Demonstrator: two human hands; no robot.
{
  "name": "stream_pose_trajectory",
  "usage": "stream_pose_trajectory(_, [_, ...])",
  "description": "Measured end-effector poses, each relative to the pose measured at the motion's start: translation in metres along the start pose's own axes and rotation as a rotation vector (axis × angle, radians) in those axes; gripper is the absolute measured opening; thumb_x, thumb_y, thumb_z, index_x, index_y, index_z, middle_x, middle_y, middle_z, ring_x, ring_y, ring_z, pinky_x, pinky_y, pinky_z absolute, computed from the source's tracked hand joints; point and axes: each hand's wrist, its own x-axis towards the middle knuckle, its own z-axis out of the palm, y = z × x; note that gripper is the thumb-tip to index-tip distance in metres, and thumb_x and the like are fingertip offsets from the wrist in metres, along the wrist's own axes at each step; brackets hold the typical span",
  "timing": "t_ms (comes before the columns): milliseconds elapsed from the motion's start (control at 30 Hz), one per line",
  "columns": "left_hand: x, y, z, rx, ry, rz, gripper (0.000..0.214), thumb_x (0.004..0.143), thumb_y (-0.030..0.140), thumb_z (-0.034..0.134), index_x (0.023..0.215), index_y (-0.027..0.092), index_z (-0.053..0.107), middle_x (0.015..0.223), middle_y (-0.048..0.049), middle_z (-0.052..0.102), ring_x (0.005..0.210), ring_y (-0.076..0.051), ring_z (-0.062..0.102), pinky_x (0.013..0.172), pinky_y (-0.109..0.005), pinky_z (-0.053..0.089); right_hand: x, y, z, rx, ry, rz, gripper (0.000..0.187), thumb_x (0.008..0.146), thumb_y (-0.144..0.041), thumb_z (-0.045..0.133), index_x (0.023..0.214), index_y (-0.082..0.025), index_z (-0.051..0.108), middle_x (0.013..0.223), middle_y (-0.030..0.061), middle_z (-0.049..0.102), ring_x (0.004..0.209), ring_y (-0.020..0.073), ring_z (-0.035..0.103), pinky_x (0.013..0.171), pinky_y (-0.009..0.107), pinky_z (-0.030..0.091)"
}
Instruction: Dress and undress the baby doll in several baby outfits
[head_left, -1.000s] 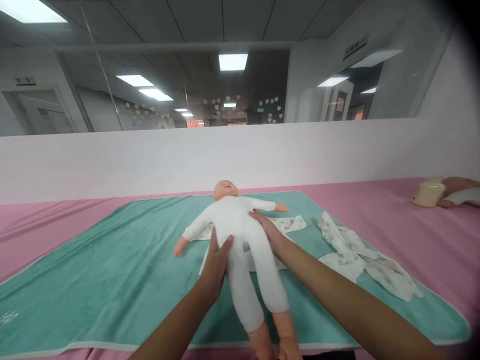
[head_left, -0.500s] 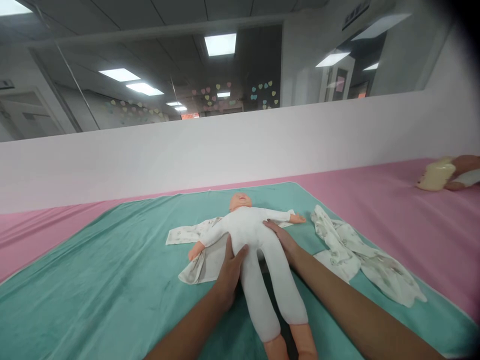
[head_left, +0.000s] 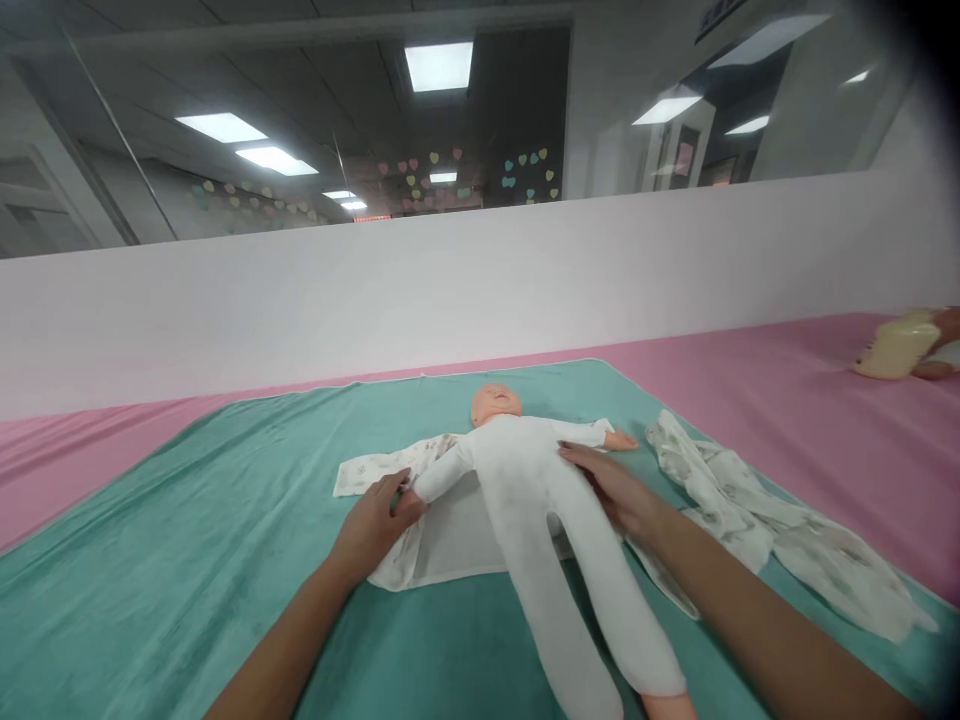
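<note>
Green mat [head_left: 187, 520] lay spread over the pink sheet [head_left: 825, 420], covering most of the near surface.

Left hand [head_left: 373, 522] was low on the mat, left of centre. Its fingers were curled in, thumb and fingertips closed on the doll's small hand at the end of the white sleeve. The same hand touched the edge of the flat printed cloth [head_left: 457, 535].

That flat printed cloth lay opened out beneath the doll [head_left: 525, 475]. The doll was on its back at mid-mat, head away from the camera, arms out to both sides, legs running toward the near edge.

Right hand [head_left: 611, 490] rested flat on the doll's flank and hip, fingers extended and together, gripping nothing.

Crumpled cloth [head_left: 750, 505] lay just right of the doll, at the mat's right edge.

Far right, on the pink sheet: a cream object [head_left: 896, 350], too small to identify.
</note>
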Motion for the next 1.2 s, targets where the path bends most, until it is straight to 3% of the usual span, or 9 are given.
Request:
stream_pose_trajectory(133, [-0.004,0.000,0.004,0.093,-0.050,0.016,0.039,0.081,0.037,0.046,0.118,0.025,0.052,0.104,-0.0054,0.062,0.096,-0.024,0.054,0.075,-0.031,0.037,-0.004,-0.011,-0.003,-0.524,0.393,-0.237,0.044,0.074,-0.053,0.051,0.101,-0.019,0.055,0.099,0.0080,0.061,0.088,0.0217,0.058,0.075,0.034,0.047])
stream_pose_trajectory(200, [-0.005,0.002,0.003,0.115,0.007,0.005,0.037,0.083,0.033,0.044,0.118,0.025,0.051,0.104,-0.0054,0.062,0.094,-0.023,0.054,0.071,-0.030,0.037,-0.007,-0.021,0.013,-0.636,0.409,-0.380,0.041,0.078,-0.051,0.046,0.104,-0.020,0.052,0.103,0.0077,0.058,0.089,0.0202,0.057,0.075,0.033,0.046])
stream_pose_trajectory(267, [-0.005,0.002,0.001,0.134,0.098,0.011,0.035,0.085,0.031,0.041,0.118,0.025,0.050,0.105,-0.0046,0.061,0.094,-0.022,0.054,0.069,-0.028,0.037,-0.008,-0.034,0.040,-0.709,0.204,-0.546,0.038,0.080,-0.047,0.045,0.108,-0.023,0.050,0.111,0.0068,0.054,0.096,0.0190,0.055,0.079,0.032,0.045])
stream_pose_trajectory(433, [0.001,0.006,0.000,0.110,0.289,0.086,0.032,0.085,0.025,0.040,0.115,0.025,0.051,0.095,-0.0030,0.060,0.088,-0.020,0.055,0.066,-0.027,0.039,0.015,-0.055,0.119,-1.039,-0.573,-0.870,0.041,0.079,-0.046,0.052,0.114,-0.026,0.051,0.119,0.0059,0.053,0.109,0.0225,0.048,0.091,0.036,0.037])
stream_pose_trajectory(633, [0.023,0.007,0.004,-0.175,0.318,-0.048,0.035,0.080,0.020,0.041,0.114,0.021,0.050,0.096,-0.0046,0.061,0.086,-0.018,0.058,0.070,-0.027,0.043,0.064,-0.066,0.152,-1.269,-0.798,-0.609,0.048,0.074,-0.061,0.049,0.109,-0.027,0.054,0.103,0.0039,0.063,0.090,0.0237,0.058,0.070,0.033,0.042])
stream_pose_trajectory(800, [0.040,0.000,0.013,-0.231,0.163,-0.118,0.021,0.074,0.030,0.054,0.091,0.018,0.058,0.086,-0.0059,0.063,0.079,-0.020,0.058,0.066,-0.027,0.041,0.064,-0.087,0.143,-1.445,-0.696,-0.532,0.047,0.074,-0.066,0.043,0.097,-0.028,0.058,0.094,0.0022,0.064,0.080,0.0213,0.059,0.063,0.030,0.040])
stream_pose_trajectory(933, [0.044,-0.006,0.026,-0.203,0.141,-0.021,0.023,0.060,0.030,0.066,0.078,0.018,0.060,0.087,-0.0058,0.060,0.087,-0.023,0.054,0.071,-0.029,0.037,0.059,-0.093,0.138,-1.602,-0.601,-0.512,0.043,0.073,-0.063,0.046,0.092,-0.028,0.059,0.086,0.0024,0.065,0.075,0.0218,0.059,0.059,0.031,0.039])
stream_pose_trajectory(1067, [0.045,-0.016,0.029,-0.231,0.191,-0.054,0.015,0.070,0.028,0.054,0.061,0.017,0.054,0.074,-0.0045,0.057,0.078,-0.019,0.051,0.068,-0.028,0.034,0.063,-0.084,0.137,-1.658,-0.603,-0.523,0.039,0.071,-0.061,0.049,0.091,-0.029,0.061,0.085,0.0015,0.065,0.072,0.0205,0.060,0.058,0.030,0.039])
stream_pose_trajectory(1200, [0.044,-0.023,0.021,-0.335,0.238,-0.192,0.025,0.077,0.040,0.045,0.067,0.018,0.053,0.065,-0.0014,0.054,0.065,-0.017,0.049,0.060,-0.027,0.033,0.069,-0.072,0.142,-1.707,-0.575,-0.545,0.035,0.073,-0.057,0.048,0.087,-0.028,0.061,0.081,0.0020,0.065,0.073,0.0209,0.060,0.061,0.031,0.040])
